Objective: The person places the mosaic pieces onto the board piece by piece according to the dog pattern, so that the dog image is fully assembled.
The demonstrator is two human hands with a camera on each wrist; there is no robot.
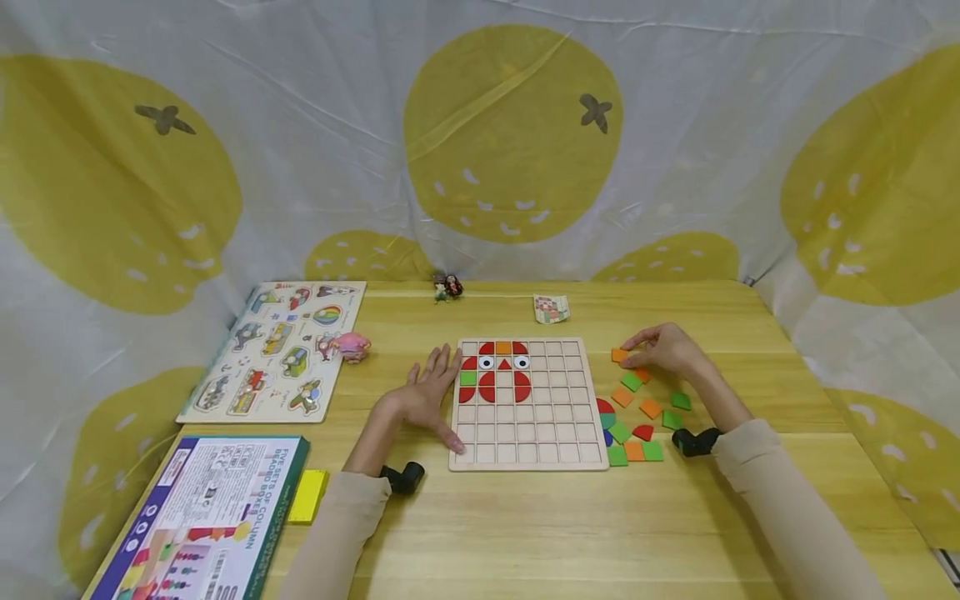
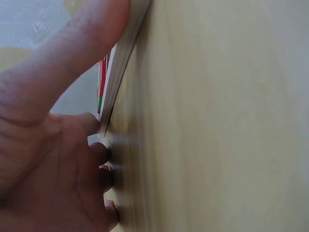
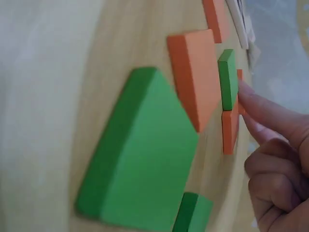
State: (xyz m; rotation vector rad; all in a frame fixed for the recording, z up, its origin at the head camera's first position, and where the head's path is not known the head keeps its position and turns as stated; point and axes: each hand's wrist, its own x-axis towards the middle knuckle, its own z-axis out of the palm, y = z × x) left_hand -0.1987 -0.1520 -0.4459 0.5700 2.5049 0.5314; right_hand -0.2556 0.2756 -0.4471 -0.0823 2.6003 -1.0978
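My left hand [image 1: 427, 398] lies spread at the left edge of a wooden grid board [image 1: 536, 433], its thumb at the front left corner and its fingertips along the upper left side. Red quarter-round tiles, two eye tiles [image 1: 521, 363], a red triangle [image 1: 505, 364], an orange square and a green square [image 1: 468, 378] fill some upper left cells. To the right of the board, my right hand [image 1: 667, 350] pinches an orange square tile [image 1: 619, 355] between thumb and index finger. A green tile [image 3: 228, 79] partly hides it in the right wrist view.
Several loose orange, green, red and blue tiles [image 1: 651, 408] lie right of the board. A small pattern card [image 1: 551, 309] and figurines [image 1: 448, 287] are behind it. A picture puzzle [image 1: 255, 392], pink toy [image 1: 352, 347], yellow block [image 1: 307, 497] and box [image 1: 202, 517] occupy the left.
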